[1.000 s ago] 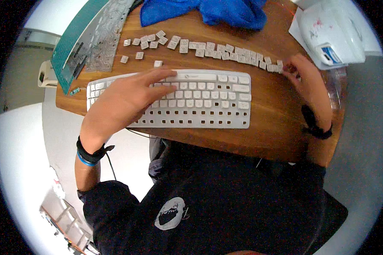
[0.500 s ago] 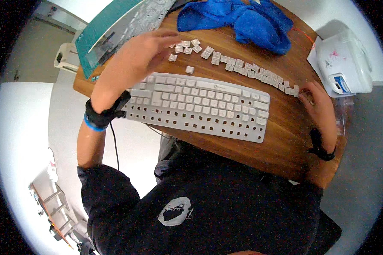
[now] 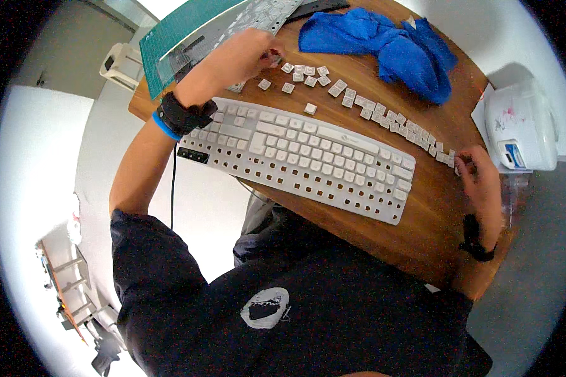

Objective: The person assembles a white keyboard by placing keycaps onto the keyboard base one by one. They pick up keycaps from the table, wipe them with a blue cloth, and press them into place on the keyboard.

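Observation:
A white keyboard lies on the wooden table, its spacebar side away from me. Keycaps fill its far rows, while the near rows show bare dark sockets. Past it, loose white keycaps form a curved double line, with a scattered cluster at the left end. My left hand is just beyond that cluster, fingers curled together; anything in them is too small to make out. My right hand rests at the line's right end, thumb and fingers bent closely around the last keycaps; its grip is partly hidden.
A crumpled blue cloth lies at the far side. Left of it are a patterned grey plate and a green cutting mat. A white rounded appliance stands at the right. A cable hangs near my left wrist.
The view has shifted, so the table appears further right and lower. My left fingers have gone from stretched out to curled. My right hand stays at the end of the keycap line.

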A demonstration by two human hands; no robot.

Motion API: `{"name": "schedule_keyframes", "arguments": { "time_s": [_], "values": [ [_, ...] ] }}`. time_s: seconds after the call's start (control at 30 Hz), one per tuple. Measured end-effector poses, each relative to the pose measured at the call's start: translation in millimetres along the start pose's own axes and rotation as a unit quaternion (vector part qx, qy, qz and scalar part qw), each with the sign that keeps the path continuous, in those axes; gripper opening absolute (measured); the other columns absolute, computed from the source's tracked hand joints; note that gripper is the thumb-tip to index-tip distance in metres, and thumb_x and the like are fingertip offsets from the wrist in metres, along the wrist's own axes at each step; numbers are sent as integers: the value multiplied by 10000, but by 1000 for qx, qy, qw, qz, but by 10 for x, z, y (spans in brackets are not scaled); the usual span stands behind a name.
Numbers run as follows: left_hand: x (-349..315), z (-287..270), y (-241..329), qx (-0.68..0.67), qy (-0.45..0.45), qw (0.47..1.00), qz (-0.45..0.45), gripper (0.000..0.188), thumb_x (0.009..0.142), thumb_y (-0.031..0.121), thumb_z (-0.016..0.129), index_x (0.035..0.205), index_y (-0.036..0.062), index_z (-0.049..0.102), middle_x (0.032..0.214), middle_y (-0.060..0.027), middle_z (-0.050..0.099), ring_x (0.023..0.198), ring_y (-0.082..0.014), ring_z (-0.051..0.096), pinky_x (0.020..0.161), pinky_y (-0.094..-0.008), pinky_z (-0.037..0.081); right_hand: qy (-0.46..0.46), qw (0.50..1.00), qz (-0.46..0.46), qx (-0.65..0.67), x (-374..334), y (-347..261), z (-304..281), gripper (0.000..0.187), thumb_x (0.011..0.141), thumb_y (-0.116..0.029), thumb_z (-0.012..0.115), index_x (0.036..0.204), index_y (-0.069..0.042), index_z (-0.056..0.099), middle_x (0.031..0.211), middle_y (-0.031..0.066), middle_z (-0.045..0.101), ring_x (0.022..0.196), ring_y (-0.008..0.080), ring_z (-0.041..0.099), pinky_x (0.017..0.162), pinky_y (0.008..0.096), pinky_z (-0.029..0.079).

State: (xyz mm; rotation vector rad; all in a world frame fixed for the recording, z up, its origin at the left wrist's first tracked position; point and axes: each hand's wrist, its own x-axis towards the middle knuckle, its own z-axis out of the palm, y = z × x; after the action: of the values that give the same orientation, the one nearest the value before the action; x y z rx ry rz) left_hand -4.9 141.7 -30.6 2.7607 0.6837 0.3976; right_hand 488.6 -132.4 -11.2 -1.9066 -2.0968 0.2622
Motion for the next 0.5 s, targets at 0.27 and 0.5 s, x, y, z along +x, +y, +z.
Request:
{"name": "schedule_keyframes", "arguments": {
  "time_s": [0.27, 0.5],
  "values": [
    [147, -19, 230, -34, -39, 999, 2, 97, 951, 41, 738, 1022, 52, 673, 904, -160, 750, 853, -359, 742, 757, -432, 571, -10, 1000, 11, 13, 33, -344, -125, 142, 979, -62, 769, 1101, -41, 699, 1049, 145, 716, 911, 317, 711, 785, 402, 564],
    [167, 153, -63, 12, 54, 998, 42, 186, 888, 50, 838, 1011, 22, 701, 875, -155, 756, 838, -356, 762, 724, -452, 577, -22, 1000, -6, 17, 228, -637, -158, 119, 988, -52, 752, 1096, -41, 705, 1020, 141, 714, 892, 310, 708, 777, 386, 565]
  ]
}}
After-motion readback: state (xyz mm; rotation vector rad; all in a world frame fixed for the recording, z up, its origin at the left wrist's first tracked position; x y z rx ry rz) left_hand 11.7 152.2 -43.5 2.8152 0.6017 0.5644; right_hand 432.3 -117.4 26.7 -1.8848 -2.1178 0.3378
